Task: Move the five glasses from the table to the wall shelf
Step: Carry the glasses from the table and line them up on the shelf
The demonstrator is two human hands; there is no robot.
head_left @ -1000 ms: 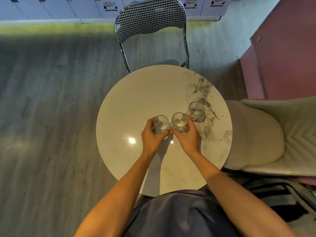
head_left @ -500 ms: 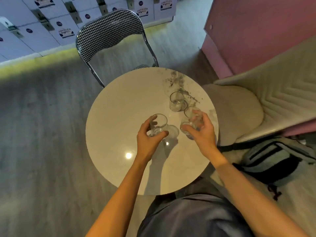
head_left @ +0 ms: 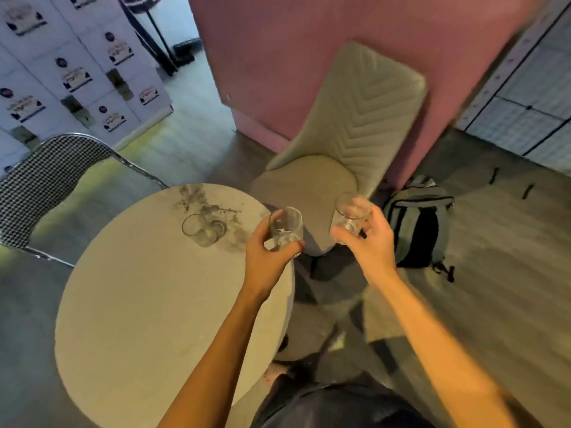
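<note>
Gripping the left glass (head_left: 285,227) in the left hand (head_left: 265,257), with thumb and fingers curled round its lower half; held upright, off the surface, above the right rim of the round counter (head_left: 148,304). Clasping the right glass (head_left: 352,214) in the right hand (head_left: 370,245), wrapped from below and behind, thumb at the near side; raised clear of the counter, out past its edge, in front of the beige padded chair (head_left: 355,118). Carried apart, not touching each other. Seen standing upright on the counter: a third glass (head_left: 200,230), beside the grey marbled patch at the far side, well apart from either hand. Clear and seemingly empty, all three. Beyond the counter: a houndstooth chair (head_left: 40,186) with chrome frame at the left, just beside the rim; a grey backpack (head_left: 420,223) on the floor at the right, near the beige padded chair; a pink wall (head_left: 278,57) behind that chair; white lockers (head_left: 77,72) at far left. Blurred by motion, so exact finger placement hard to tell
</note>
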